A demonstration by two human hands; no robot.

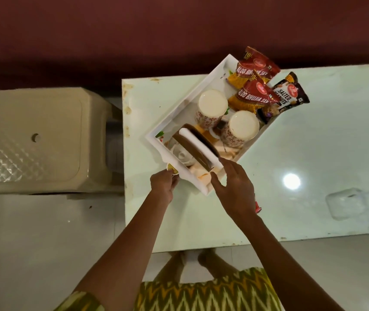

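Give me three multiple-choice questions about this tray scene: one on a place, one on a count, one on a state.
1. Where is the beige stool?
A) left of the table
B) on the table
C) inside the tray

2. How many paper cups are in the tray?
A) one
B) two
C) four

3. What is the left hand doing?
A) pinching a small yellow-and-white item
B) lying flat on the table
C) lifting a cup

Answers: 1 A, it stands on the floor by the table's left end. 2 B, two cream-topped cups show. 3 A, its fingers curl round the item at the tray's edge.
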